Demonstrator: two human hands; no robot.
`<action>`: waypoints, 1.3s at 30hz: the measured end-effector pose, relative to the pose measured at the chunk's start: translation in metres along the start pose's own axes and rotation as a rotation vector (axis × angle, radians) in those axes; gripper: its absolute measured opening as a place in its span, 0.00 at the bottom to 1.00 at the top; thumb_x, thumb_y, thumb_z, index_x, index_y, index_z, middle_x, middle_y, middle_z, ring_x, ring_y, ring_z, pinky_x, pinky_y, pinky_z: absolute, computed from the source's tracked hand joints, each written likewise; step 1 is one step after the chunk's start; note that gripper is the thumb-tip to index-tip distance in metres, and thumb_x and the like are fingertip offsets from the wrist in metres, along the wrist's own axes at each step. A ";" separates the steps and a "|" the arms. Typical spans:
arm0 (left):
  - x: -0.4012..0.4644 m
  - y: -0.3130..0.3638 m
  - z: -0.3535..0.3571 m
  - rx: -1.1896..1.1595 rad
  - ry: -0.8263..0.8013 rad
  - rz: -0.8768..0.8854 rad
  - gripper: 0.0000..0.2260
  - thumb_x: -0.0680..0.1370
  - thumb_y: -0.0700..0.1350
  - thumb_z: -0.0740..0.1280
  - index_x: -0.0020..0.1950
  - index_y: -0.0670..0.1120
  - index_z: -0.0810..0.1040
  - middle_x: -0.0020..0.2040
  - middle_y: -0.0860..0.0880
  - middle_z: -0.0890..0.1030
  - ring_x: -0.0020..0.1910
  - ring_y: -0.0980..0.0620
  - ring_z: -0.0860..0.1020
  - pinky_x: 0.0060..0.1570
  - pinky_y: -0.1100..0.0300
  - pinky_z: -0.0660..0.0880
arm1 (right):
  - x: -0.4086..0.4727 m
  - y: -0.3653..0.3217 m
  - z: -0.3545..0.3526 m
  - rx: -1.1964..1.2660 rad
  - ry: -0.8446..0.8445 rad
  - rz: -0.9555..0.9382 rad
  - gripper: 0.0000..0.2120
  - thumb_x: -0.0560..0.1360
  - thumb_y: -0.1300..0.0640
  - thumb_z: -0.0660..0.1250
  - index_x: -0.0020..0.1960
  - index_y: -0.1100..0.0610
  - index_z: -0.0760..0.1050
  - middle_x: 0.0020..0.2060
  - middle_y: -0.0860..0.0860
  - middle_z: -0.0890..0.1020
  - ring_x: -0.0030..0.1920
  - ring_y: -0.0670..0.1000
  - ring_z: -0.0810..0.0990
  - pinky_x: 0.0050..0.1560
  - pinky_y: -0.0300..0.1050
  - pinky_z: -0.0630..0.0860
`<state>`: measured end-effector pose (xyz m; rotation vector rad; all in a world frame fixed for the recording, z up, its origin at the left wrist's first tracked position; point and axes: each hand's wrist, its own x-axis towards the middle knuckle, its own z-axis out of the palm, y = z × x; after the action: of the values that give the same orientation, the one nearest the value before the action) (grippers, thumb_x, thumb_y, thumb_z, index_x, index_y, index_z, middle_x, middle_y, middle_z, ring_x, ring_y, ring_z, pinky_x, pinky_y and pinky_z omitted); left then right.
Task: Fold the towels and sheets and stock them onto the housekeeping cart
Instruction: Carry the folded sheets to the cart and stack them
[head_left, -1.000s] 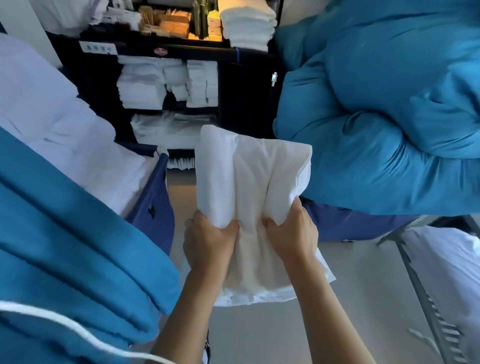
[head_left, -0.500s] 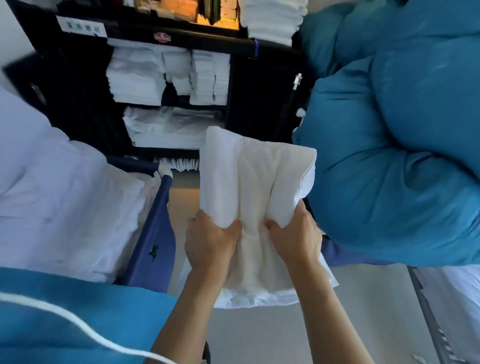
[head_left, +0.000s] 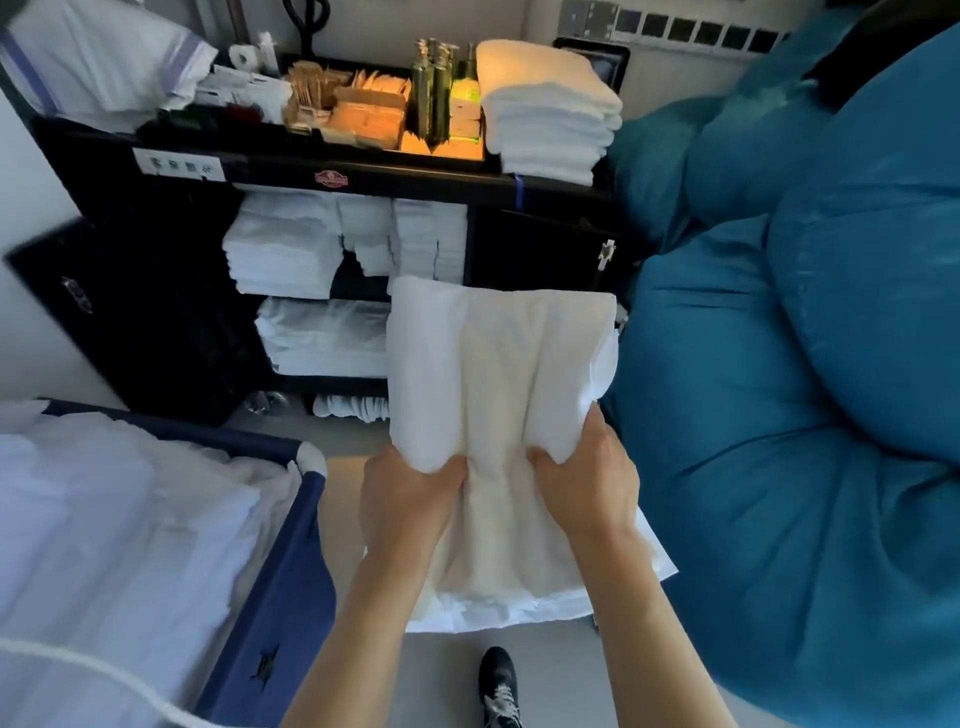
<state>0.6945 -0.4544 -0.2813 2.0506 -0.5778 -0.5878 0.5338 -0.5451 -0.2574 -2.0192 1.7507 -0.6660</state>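
Left hand (head_left: 410, 499) and right hand (head_left: 587, 483) both grip a folded white sheet (head_left: 498, 374), creased lengthwise, thick, extending ahead of them, its loose lower edges hanging beneath.

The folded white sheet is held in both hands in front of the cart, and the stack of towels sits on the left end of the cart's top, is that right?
Not quite: the head view shows the stack of towels on the right end of the cart top, beside the bottles. The left hand and right hand do hold the folded white sheet before it.
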 end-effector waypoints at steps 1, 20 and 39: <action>0.014 0.003 0.012 0.000 0.012 -0.017 0.19 0.63 0.63 0.72 0.45 0.53 0.77 0.36 0.55 0.81 0.31 0.57 0.79 0.24 0.65 0.65 | 0.020 0.004 0.009 0.009 -0.023 -0.006 0.33 0.72 0.44 0.74 0.71 0.52 0.65 0.55 0.48 0.80 0.54 0.55 0.80 0.50 0.51 0.78; 0.181 0.031 0.114 0.004 0.132 -0.247 0.21 0.67 0.60 0.77 0.53 0.53 0.76 0.47 0.57 0.80 0.44 0.58 0.79 0.34 0.63 0.72 | 0.238 0.005 0.118 0.053 -0.355 -0.049 0.39 0.74 0.46 0.74 0.78 0.54 0.60 0.63 0.53 0.78 0.63 0.57 0.78 0.64 0.52 0.75; 0.373 -0.003 0.076 -0.042 0.247 -0.330 0.26 0.68 0.58 0.78 0.59 0.47 0.77 0.48 0.53 0.80 0.43 0.55 0.78 0.36 0.59 0.74 | 0.347 -0.134 0.250 -0.053 -0.455 -0.166 0.34 0.72 0.46 0.74 0.74 0.51 0.64 0.61 0.50 0.79 0.61 0.56 0.80 0.62 0.56 0.78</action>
<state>0.9393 -0.7255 -0.3890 2.1527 -0.0807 -0.5189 0.8251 -0.8735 -0.3485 -2.1568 1.3587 -0.1801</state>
